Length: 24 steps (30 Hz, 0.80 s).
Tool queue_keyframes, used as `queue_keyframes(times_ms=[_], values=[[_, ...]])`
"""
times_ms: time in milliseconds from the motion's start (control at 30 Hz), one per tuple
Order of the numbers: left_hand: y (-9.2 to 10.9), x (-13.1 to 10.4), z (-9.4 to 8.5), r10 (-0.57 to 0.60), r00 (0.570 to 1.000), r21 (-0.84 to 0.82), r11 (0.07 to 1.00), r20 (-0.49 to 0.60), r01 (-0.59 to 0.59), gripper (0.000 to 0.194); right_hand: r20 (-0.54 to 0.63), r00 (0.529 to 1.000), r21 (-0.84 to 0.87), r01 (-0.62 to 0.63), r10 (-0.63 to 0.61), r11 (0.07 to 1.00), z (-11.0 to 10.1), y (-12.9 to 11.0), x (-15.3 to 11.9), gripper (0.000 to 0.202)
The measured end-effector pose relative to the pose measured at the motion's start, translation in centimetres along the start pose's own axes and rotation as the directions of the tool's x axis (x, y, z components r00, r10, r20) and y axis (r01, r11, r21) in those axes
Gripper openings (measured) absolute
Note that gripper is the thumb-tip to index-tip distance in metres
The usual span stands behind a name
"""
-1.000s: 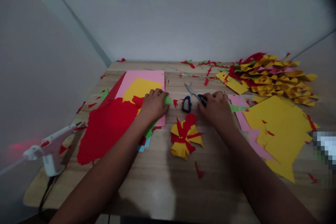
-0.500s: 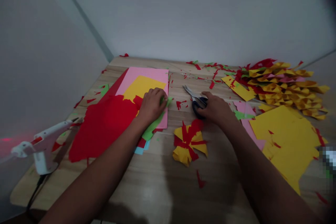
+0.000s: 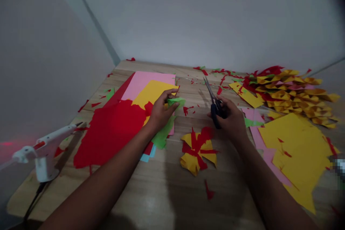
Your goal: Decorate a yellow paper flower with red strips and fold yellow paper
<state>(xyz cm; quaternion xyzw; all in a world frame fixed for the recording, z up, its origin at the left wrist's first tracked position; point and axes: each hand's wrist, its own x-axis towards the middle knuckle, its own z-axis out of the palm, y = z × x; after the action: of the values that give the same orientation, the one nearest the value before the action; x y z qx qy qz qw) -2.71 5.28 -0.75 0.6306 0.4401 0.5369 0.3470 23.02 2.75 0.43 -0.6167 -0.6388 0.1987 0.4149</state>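
A green paper scrap is pinched in the left hand over the coloured sheets near the worktop's left edge; dark-handled scissors are gripped in the right hand, blades raised toward the far edge

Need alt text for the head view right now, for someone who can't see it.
The right hand holds scissors blades-up while the left hand pinches a green paper piece over stacked coloured sheets. A red-and-yellow paper flower lies between them on the wooden table.
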Motion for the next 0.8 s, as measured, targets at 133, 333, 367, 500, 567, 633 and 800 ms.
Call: queue_keyframes(times_ms=[133, 333, 367, 500, 567, 633, 800], values=[[-0.1, 0.2, 0.2, -0.064, 0.998, -0.062, 0.996, 0.016, 0.065, 0.036, 0.076, 0.997, 0.002, -0.001, 0.0, 1.0, 0.4, -0.8, -0.7, 0.061], [-0.7, 0.3, 0.3, -0.093, 0.995, -0.104, 0.99, 0.028, 0.095, 0.031, 0.22, 0.971, -0.002, 0.097, -0.094, 0.995, 0.7, -1.5, -1.5, 0.052], [-0.7, 0.3, 0.3, -0.095, 0.995, -0.113, 0.989, 0.035, 0.098, 0.031, 0.237, 0.965, -0.004, 0.115, -0.111, 0.993, 0.7, -1.7, -1.5, 0.052], [-0.5, 0.2, 0.3, -0.106, 0.993, -0.147, 0.983, 0.043, 0.112, 0.03, 0.297, 0.943, -0.002, 0.156, -0.148, 0.988, 0.8, -2.3, -1.9, 0.05], [-0.4, 0.2, 0.3, -0.123, 0.991, -0.178, 0.975, 0.051, 0.13, 0.032, 0.326, 0.934, -0.009, 0.16, -0.148, 0.987, 1.0, -2.4, -2.0, 0.049], [-0.2, 0.2, 0.4, -0.14, 0.987, -0.213, 0.965, 0.075, 0.153, 0.034, 0.334, 0.931, -0.007, 0.159, -0.147, 0.987, 1.2, -2.4, -2.1, 0.048], [0.0, 0.1, 0.5, -0.143, 0.984, -0.256, 0.952, 0.105, 0.166, 0.035, 0.294, 0.939, 0.027, 0.177, -0.177, 0.984, 1.8, -2.2, -2.1, 0.047]])
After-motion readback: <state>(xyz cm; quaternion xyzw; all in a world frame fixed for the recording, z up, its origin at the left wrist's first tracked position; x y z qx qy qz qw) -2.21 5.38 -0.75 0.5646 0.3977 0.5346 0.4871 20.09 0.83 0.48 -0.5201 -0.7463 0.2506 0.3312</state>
